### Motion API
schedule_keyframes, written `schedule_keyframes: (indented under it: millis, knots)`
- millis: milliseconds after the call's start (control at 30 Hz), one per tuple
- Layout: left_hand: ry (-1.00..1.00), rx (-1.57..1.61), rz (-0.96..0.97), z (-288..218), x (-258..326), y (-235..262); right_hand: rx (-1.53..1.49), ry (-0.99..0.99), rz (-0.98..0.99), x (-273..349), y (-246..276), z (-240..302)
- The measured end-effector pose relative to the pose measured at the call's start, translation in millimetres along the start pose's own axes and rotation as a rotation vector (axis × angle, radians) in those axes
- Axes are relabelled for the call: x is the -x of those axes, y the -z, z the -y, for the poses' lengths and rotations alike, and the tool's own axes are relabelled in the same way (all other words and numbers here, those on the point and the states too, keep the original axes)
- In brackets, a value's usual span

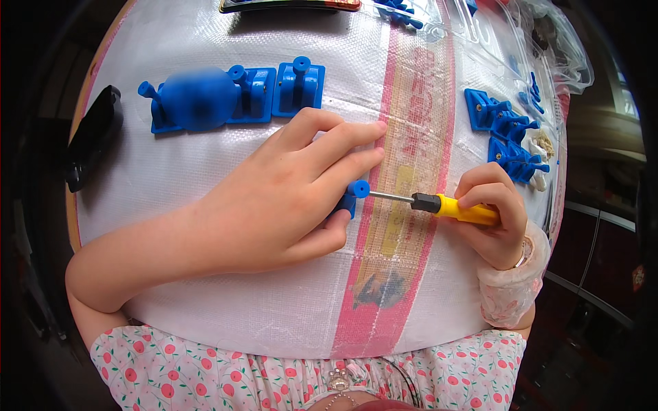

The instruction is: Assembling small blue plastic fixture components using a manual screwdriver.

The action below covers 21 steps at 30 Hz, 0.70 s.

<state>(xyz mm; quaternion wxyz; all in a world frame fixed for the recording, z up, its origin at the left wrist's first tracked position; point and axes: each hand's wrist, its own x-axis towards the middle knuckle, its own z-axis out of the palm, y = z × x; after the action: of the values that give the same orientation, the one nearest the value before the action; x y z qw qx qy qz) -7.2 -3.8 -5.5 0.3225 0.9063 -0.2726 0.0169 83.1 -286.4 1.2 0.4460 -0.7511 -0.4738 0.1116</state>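
Near the middle of the covered table, my left hand (291, 185) presses down around a small blue plastic part with a round-ended peg (358, 190). Most of that part is hidden under the palm and fingers; the peg and a corner of the base show. My right hand (497, 216) grips a screwdriver (449, 206) with a yellow and black handle. Its metal shaft points left, and the tip meets the peg's round end. Beyond my left hand stands a row of similar blue parts (299, 89) with square bases and pegs, partly covered by a blurred patch.
More blue parts (508, 137) sit at the right, beside a clear plastic tray (504, 58) and a crumpled clear bag (565, 55). A black curved object (96, 140) lies at the left edge. A dark tray (288, 5) shows at the far edge. White woven sheeting (226, 301) covers the table.
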Motion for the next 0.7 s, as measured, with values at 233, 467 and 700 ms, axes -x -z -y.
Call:
schedule_keyframes:
  millis: [233, 467, 700]
  knots:
    - [0.0, 0.008, 0.009, 0, 0, 0, -0.07, -0.115, 0.02, 1, 9, 1]
    - [0.006, -0.007, 0.022, -1, 0, 1, -0.117, -0.078, 0.085, -2, 9, 1]
    - [0.0, -0.033, 0.014, -2, 1, -1, 0.003, -0.03, -0.004, -2, 4, 1]
